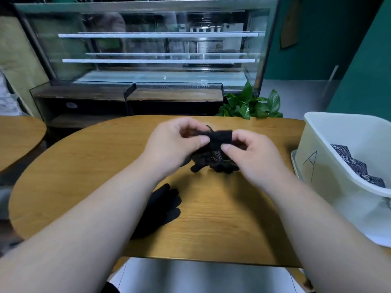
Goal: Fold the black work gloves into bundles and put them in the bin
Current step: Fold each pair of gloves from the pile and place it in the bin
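Note:
Above the middle of the wooden table (211,229), both hands hold a pair of black work gloves (215,153). My left hand (175,144) pinches the cuff from the left, and my right hand (249,157) pinches it from the right. The glove fingers hang down and touch the tabletop. Another black glove (163,210) lies flat on the table nearer to me, partly hidden under my left forearm. The white bin (330,153) stands at the table's right edge with dark patterned glove bundles (357,168) inside.
A second wooden table (19,136) sits at the left. Behind the table are a low wooden shelf unit (127,98), a glass display case (148,45) and a green plant (249,104). The table's near edge lies just in front of me.

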A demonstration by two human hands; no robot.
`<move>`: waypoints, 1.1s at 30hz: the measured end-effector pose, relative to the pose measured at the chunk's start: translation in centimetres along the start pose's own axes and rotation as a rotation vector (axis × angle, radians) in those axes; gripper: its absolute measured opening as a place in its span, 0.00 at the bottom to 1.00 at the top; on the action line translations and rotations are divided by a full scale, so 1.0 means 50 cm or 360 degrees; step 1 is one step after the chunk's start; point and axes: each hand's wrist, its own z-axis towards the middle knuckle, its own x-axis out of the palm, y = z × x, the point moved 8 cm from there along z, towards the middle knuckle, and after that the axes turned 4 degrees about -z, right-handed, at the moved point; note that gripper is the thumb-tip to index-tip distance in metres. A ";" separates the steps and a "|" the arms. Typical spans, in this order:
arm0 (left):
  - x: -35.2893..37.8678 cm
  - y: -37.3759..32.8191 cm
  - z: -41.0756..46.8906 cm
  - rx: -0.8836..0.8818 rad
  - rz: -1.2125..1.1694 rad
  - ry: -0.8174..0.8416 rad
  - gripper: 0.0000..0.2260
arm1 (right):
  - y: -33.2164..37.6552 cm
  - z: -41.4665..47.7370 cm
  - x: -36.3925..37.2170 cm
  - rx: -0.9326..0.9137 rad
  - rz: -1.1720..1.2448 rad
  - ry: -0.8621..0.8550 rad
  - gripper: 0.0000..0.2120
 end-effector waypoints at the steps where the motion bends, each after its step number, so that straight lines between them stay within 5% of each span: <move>1: 0.010 0.017 -0.018 0.0013 0.0035 0.0049 0.10 | -0.013 -0.014 0.006 -0.0011 -0.0067 -0.0016 0.09; 6: 0.092 0.154 -0.134 0.0036 0.0609 0.0462 0.10 | -0.123 -0.118 0.098 -0.0013 -0.0364 0.0407 0.20; 10: 0.150 0.194 -0.217 0.0228 0.0629 0.0684 0.07 | -0.148 -0.171 0.107 0.0062 -0.0310 0.0675 0.23; 14: 0.147 0.178 -0.224 0.0284 0.0544 0.0589 0.13 | -0.144 -0.163 0.097 -0.0012 -0.0433 0.0511 0.14; 18: 0.125 0.176 -0.187 0.0090 0.0411 0.0446 0.16 | -0.143 -0.180 0.141 -0.0222 -0.0602 0.0645 0.07; 21: 0.101 0.181 -0.148 -0.0057 0.0353 0.0365 0.16 | -0.138 -0.164 0.120 -0.0213 -0.0454 0.0325 0.04; 28: 0.016 0.260 0.001 -0.0245 0.1044 0.0059 0.05 | -0.190 -0.131 0.081 0.0149 -0.0280 -0.0018 0.09; 33: -0.024 0.324 0.079 -0.0433 0.1417 0.0116 0.17 | -0.226 -0.111 0.091 0.0359 -0.0184 -0.0035 0.10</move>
